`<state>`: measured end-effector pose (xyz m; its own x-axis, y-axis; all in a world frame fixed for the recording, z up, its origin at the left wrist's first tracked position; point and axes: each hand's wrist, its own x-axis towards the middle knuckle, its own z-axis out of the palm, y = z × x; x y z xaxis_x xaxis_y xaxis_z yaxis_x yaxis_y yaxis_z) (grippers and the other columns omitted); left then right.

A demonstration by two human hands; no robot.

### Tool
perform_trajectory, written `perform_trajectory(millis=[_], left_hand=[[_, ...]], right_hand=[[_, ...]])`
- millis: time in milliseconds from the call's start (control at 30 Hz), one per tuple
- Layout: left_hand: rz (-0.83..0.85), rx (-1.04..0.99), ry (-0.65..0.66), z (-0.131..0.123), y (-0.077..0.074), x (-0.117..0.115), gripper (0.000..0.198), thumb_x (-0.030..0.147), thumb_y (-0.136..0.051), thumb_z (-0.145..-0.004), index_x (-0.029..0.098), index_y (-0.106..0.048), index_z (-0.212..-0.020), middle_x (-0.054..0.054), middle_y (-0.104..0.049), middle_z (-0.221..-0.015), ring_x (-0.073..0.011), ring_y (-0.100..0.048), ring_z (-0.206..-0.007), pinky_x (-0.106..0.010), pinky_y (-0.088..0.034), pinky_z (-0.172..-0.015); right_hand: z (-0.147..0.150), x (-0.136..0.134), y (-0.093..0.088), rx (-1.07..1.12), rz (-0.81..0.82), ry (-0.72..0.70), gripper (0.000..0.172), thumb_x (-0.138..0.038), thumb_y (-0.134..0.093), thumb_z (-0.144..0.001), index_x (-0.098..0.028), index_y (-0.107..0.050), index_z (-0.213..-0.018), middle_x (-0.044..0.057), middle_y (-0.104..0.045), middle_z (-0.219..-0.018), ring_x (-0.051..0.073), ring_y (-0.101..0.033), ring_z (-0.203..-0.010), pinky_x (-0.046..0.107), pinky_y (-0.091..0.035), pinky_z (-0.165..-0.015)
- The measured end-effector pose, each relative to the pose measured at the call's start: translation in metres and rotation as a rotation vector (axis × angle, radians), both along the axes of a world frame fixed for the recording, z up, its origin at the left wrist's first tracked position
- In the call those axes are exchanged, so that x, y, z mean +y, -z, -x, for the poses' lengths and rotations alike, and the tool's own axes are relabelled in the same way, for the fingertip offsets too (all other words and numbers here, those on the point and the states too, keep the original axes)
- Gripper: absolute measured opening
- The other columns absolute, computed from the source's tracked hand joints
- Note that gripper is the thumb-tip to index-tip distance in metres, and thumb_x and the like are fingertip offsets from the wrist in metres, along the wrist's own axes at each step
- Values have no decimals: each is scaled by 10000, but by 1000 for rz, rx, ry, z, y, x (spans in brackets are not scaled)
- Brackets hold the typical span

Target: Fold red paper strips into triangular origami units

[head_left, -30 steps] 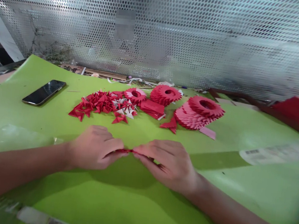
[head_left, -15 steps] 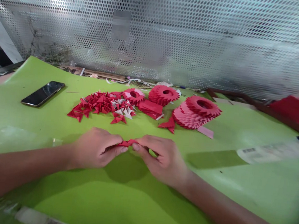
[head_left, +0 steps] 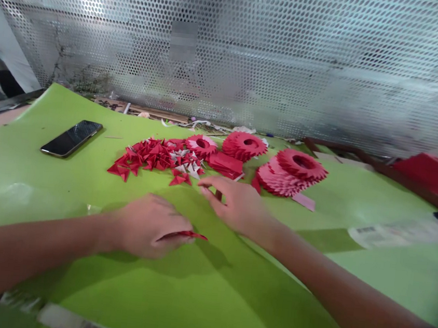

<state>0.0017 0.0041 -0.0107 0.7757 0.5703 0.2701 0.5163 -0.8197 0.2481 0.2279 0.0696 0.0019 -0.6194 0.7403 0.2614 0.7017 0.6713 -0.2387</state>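
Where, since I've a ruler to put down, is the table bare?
Nearest the viewer, between the left forearm and right forearm. A smaller patch lies between the smartphone and the pile of folded paper pieces, with a thin strip at its far side. From that pile to the red-and-pink paper-ring stack is crowded.

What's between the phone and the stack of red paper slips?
Head view: a pile of folded red paper pieces, with folded white paper pieces at its right end, lies between the smartphone and the stack.

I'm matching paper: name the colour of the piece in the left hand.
Red; the paper piece in the left hand shows best in the head view.
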Motion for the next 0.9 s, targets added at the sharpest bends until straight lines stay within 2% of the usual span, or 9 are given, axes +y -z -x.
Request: perform_trajectory(millis=[100,167,300,400,567,700,767,833,900], left_hand=[[6,28,-17,0,-1,0,183,263,-529,-969,195,-689,-911,-2,-707,-711,-155,-617,-591,-259,-394,-563],[9,35,-17,0,-1,0,179,261,-535,-961,195,-690,-900,-1,-704,-704,-160,-615,-588,-263,-389,-556],[41,1,-23,-1,0,-1,215,252,-520,-957,192,-659,-804,13,-650,-639,-146,-571,-538,-257,-357,-528],[91,-39,-64,-2,0,-2,298,263,-508,-963,178,-586,-687,24,-572,-569,-130,-512,-490,-250,-300,-491],[178,-67,-125,-3,-1,-1,320,285,-494,-979,168,-588,-697,19,-571,-569,-122,-478,-483,-242,-266,-482],[258,-150,-125,-2,-2,-1,213,229,-452,-993,177,-657,-966,-10,-695,-756,-139,-582,-593,-235,-356,-541],[328,-171,-164,-1,-3,-1,215,235,-427,-1003,185,-636,-995,-4,-688,-764,-139,-589,-593,-230,-370,-535],[387,-187,-233,-1,-3,0,246,285,-407,-1019,185,-601,-904,7,-643,-708,-138,-574,-574,-227,-368,-512],[422,-227,-298,-1,-4,1,291,336,-395,-1028,185,-555,-837,15,-600,-675,-135,-555,-563,-226,-363,-496]], right_hand=[[15,19,-4,-64,-85,-21,302,-196,-478,-982,-223,-662,-1220,44,-739,-1130,205,-701,-866,282,-478,-659],[23,29,-6,-115,-137,-77,313,-167,-476,-980,-218,-666,-1223,50,-710,-1186,189,-686,-865,256,-433,-601],[31,40,-9,-228,-175,-251,224,-248,-532,-982,-219,-696,-1132,48,-677,-1170,169,-649,-823,235,-304,-480],[24,35,-10,-182,-152,-243,158,-241,-549,-975,-196,-676,-1056,56,-690,-1106,180,-641,-853,233,-318,-510],[-1,8,-7,90,87,-39,175,-301,-478,-1012,-178,-600,-1030,14,-688,-771,122,-569,-546,232,-371,-519],[-12,-14,-1,234,233,-103,167,-322,-569,-968,-195,-675,-958,24,-732,-843,142,-647,-679,242,-465,-608],[-12,-21,-1,278,309,-110,171,-323,-587,-958,-209,-714,-965,26,-749,-893,154,-671,-754,245,-487,-635],[-10,-26,-1,308,407,-101,194,-345,-583,-962,-218,-729,-974,11,-743,-838,129,-637,-650,220,-452,-540],[-9,-29,0,326,495,-83,230,-383,-571,-969,-216,-728,-983,-7,-709,-737,94,-531,-494,199,-353,-420]])
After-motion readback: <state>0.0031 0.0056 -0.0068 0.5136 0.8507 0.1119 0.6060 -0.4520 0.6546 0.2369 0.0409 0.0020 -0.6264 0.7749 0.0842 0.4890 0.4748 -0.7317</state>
